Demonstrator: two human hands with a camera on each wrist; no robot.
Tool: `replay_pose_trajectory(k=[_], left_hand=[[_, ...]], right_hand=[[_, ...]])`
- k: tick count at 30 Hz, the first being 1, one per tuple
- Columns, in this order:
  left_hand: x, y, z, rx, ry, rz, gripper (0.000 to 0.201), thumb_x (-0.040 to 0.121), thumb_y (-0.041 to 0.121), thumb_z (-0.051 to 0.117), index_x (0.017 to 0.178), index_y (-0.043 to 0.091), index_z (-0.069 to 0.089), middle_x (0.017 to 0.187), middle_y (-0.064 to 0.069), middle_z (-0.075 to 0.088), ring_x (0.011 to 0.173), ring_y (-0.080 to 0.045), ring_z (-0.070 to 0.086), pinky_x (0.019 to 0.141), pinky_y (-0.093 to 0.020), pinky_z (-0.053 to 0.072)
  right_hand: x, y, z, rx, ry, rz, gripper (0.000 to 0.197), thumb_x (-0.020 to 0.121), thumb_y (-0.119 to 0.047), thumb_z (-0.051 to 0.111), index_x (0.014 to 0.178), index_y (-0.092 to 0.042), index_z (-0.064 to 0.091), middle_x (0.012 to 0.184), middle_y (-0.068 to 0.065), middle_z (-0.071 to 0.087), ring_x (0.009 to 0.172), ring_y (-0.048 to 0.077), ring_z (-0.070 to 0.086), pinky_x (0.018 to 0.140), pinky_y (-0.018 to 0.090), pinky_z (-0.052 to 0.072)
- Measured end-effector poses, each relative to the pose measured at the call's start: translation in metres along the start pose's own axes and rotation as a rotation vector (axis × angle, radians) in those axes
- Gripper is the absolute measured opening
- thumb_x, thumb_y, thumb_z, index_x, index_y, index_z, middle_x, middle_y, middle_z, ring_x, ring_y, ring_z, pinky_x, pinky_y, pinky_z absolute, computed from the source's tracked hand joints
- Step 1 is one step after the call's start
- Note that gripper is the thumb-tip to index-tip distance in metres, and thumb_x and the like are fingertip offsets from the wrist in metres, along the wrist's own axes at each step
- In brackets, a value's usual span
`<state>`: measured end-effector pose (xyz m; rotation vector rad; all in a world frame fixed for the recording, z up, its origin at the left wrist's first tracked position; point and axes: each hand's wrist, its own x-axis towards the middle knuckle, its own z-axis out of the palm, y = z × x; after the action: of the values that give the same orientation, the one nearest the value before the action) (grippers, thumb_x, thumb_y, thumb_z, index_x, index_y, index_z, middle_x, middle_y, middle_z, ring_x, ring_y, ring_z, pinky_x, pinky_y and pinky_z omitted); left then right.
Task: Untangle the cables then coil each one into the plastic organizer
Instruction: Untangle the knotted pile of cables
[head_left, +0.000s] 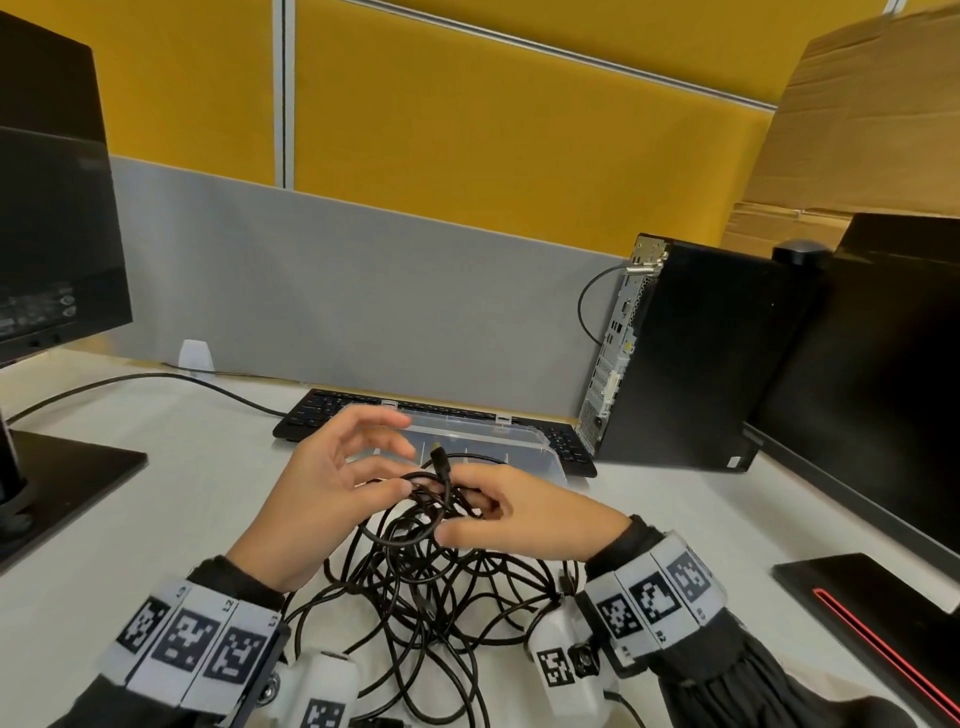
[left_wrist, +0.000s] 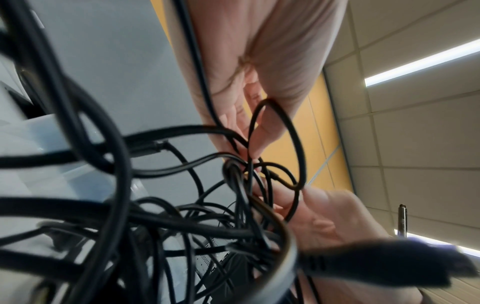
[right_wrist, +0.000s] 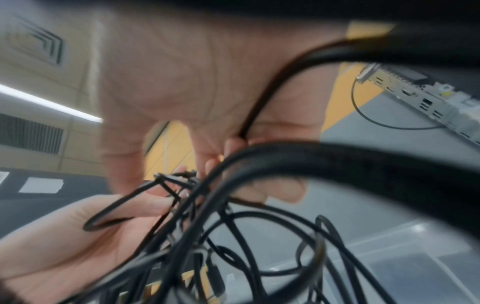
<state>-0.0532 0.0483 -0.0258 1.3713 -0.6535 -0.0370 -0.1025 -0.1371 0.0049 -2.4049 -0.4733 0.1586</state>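
black cables (head_left: 415, 587) tangled before clear organizer (head_left: 519, 447).

Yellow wall panels (head_left: 519, 130) rise behind a grey desk divider (head_left: 337, 291)

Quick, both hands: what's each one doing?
Left hand: pinching a strand of the tangled cables.
Right hand: gripping the same tangle.

Two hands (head_left: 332, 483), one clear plastic organizer (head_left: 524, 441), one keyboard (head_left: 322, 410), one computer tower (head_left: 691, 353); the tangled cables (head_left: 415, 587) are perhaps several, uncountable.
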Motion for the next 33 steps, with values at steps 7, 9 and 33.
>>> replay_pose_trajectory(k=[7,9,33], left_hand=[[0.001,-0.002,0.002,0.032,0.028,0.009,0.04,0.072,-0.02,0.063,0.095,0.012,0.06,0.093,-0.01,0.063,0.076,-0.015,0.069,0.072,-0.018,0.052],[0.001,-0.002,0.001,0.037,0.038,0.007,0.036,0.072,-0.017,0.065,0.094,0.013,0.061,0.096,-0.01,0.064,0.083,-0.015,0.069,0.073,-0.017,0.052],[-0.003,-0.009,0.01,0.611,0.011,0.006,0.009,0.078,0.029,0.071,0.076,0.024,0.064,0.069,0.001,0.065,0.061,-0.008,0.054,0.06,-0.013,0.042]], right_hand=[[0.018,0.013,0.022,-0.166,0.265,0.015,0.04,0.075,-0.059,0.063,0.099,-0.028,0.069,0.078,0.0,0.066,0.074,0.016,0.058,0.075,0.043,0.052],[0.018,0.013,0.021,-0.165,0.315,0.023,0.031,0.082,-0.051,0.063,0.095,-0.025,0.071,0.062,0.002,0.056,0.059,0.014,0.046,0.062,0.039,0.045],[0.003,0.015,0.007,0.317,0.434,0.111,0.023,0.09,-0.03,0.06,0.07,-0.023,0.07,0.089,0.01,0.071,0.096,0.023,0.064,0.094,0.032,0.044]])
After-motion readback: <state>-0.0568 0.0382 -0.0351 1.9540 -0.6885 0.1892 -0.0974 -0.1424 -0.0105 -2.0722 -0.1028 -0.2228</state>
